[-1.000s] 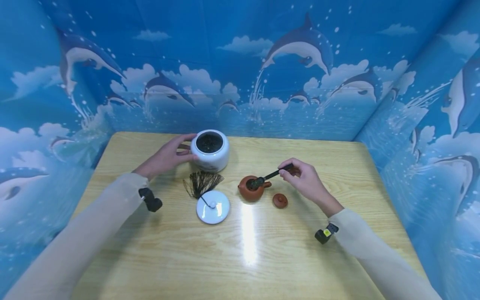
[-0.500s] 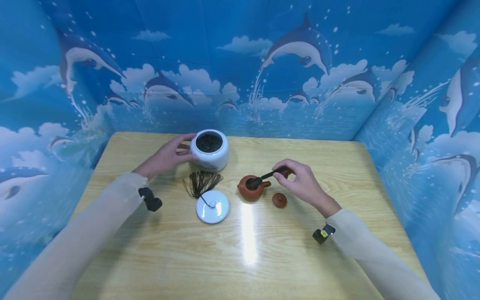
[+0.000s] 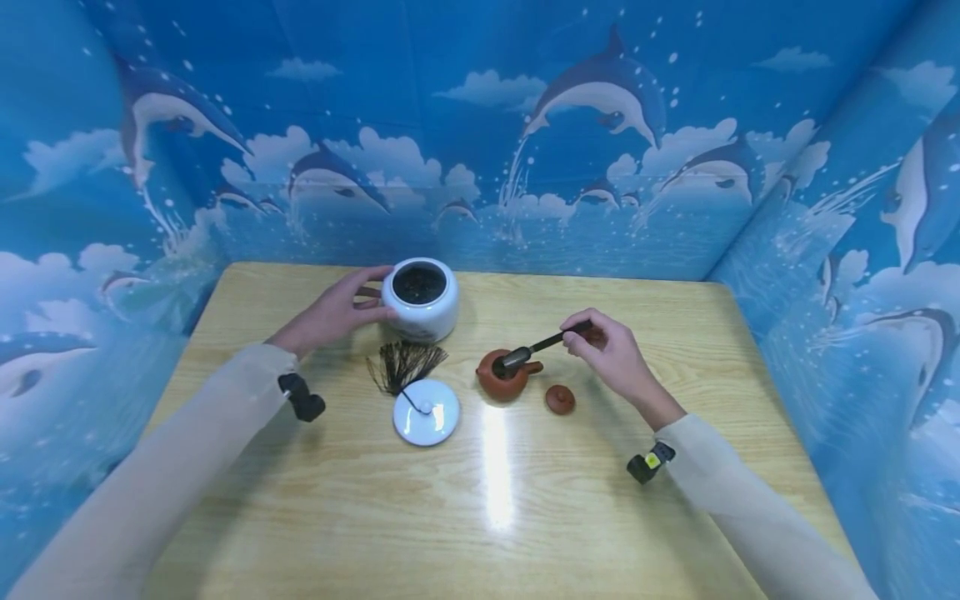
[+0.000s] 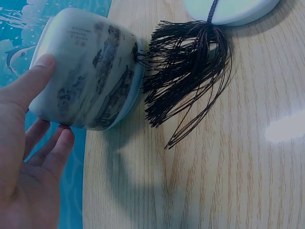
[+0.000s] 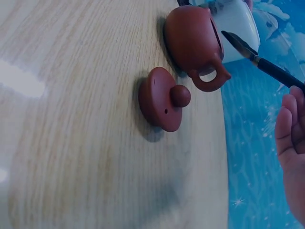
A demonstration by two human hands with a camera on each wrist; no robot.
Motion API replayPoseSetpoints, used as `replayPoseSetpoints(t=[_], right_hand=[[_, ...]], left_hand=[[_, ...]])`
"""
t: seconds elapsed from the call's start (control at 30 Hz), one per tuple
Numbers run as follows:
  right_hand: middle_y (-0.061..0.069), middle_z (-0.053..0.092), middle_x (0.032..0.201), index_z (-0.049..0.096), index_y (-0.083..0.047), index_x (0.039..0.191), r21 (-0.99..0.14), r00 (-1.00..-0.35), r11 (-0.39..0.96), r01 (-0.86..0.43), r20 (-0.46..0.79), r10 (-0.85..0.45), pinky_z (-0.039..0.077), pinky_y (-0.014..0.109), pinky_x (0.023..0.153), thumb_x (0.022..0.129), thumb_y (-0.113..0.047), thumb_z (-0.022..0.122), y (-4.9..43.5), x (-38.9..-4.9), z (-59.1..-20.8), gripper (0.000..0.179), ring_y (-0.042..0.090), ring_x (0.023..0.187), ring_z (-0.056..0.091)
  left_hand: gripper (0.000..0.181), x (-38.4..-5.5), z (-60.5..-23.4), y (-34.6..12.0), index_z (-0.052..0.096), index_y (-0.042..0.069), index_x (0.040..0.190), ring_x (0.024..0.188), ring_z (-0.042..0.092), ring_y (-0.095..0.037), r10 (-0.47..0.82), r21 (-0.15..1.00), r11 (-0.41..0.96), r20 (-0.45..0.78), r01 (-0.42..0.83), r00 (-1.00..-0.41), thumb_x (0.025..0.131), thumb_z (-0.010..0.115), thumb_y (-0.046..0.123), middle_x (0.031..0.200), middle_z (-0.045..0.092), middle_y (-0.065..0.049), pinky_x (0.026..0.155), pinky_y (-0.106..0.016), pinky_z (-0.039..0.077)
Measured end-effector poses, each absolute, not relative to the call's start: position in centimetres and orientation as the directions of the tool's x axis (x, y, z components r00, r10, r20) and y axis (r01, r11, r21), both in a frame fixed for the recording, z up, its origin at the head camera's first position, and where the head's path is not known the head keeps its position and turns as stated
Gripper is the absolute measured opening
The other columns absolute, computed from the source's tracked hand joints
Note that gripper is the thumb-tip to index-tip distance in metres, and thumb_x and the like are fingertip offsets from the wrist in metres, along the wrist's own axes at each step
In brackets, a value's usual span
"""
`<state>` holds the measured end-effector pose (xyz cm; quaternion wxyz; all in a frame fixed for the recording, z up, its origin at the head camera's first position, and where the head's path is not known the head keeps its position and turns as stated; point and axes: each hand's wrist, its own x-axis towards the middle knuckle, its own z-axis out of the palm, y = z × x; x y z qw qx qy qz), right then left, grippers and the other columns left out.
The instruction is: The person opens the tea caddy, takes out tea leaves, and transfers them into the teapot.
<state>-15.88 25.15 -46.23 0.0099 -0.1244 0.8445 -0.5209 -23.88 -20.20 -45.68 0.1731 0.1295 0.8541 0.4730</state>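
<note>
My left hand [image 3: 341, 312] holds the left side of a white porcelain tea jar [image 3: 431, 321]; its thumb presses the painted wall in the left wrist view and the other fingers reach around it. The jar stands uncovered, dark tea leaves inside. My right hand [image 3: 609, 354] pinches the dark handle of a tea scoop [image 3: 551, 340]. The scoop's tip is over the mouth of a small reddish-brown clay teapot [image 3: 498, 386]. In the right wrist view, the scoop [image 5: 267, 67] slants above the teapot [image 5: 193, 38], past its loop handle.
The teapot's clay lid [image 3: 559, 400] lies right of the teapot, knob up. A white jar lid [image 3: 426, 425] with a dark tassel [image 3: 408, 367] tied to its knob lies in front of the jar. Dolphin-printed blue curtains [image 3: 480, 150] enclose the wooden table [image 3: 375, 525].
The scoop dipped lower into the teapot's mouth, then rose and drew back to the right with my right hand. My left hand stays at the jar.
</note>
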Motion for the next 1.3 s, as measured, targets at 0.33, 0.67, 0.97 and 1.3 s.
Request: replayPoseSetpoints(t=[0.33,0.67,0.97,1.3], right_hand=[[-0.004,0.073,0.095,0.064,0.008,0.128,-0.973,-0.995,0.227,-0.051,0.03,-0.097,0.066,0.025,0.08,0.111,-0.019,0.065,26.6,-17.0,-46.9,0.032,0.008,0.085,0.07],[0.0,0.072,0.099,0.061,0.002,0.129,-0.995,-0.995,-0.026,0.097,-0.098,0.026,0.065,0.021,0.079,0.111,-0.015,0.065,28.3,-18.6,-47.0,0.025,0.009,0.086,0.069],[0.004,0.072,0.109,0.055,0.005,0.142,-0.984,-0.979,-0.08,0.159,-0.167,0.113,0.064,0.019,0.083,0.11,-0.019,0.068,30.4,-20.2,-47.5,0.042,0.011,0.093,0.07],[-0.005,0.072,0.105,0.06,-0.005,0.141,-0.967,-0.954,0.077,0.242,-0.223,0.202,0.064,0.02,0.087,0.111,-0.025,0.066,32.1,-21.4,-48.7,0.036,0.011,0.097,0.071]], left_hand=[[0.087,-23.9,-45.6,-20.1,0.034,0.022,0.172,0.153,0.049,-0.044,0.395,0.864,0.501,-0.167,0.06,-0.903,0.1,0.082,0.034,0.178,0.032,-0.011,0.123,-0.062,0.048],[0.088,-23.8,-45.5,-20.1,0.031,0.02,0.172,0.153,0.048,-0.045,0.399,0.869,0.492,-0.174,0.05,-0.9,0.1,0.081,0.032,0.179,0.03,-0.012,0.124,-0.063,0.047],[0.09,-23.8,-45.7,-20.1,0.031,0.023,0.173,0.154,0.048,-0.044,0.398,0.863,0.502,-0.176,0.053,-0.9,0.1,0.081,0.038,0.18,0.029,-0.011,0.125,-0.062,0.046],[0.088,-23.8,-45.6,-20.2,0.033,0.022,0.172,0.154,0.048,-0.043,0.396,0.863,0.503,-0.17,0.058,-0.902,0.1,0.081,0.037,0.179,0.031,-0.011,0.125,-0.061,0.047]])
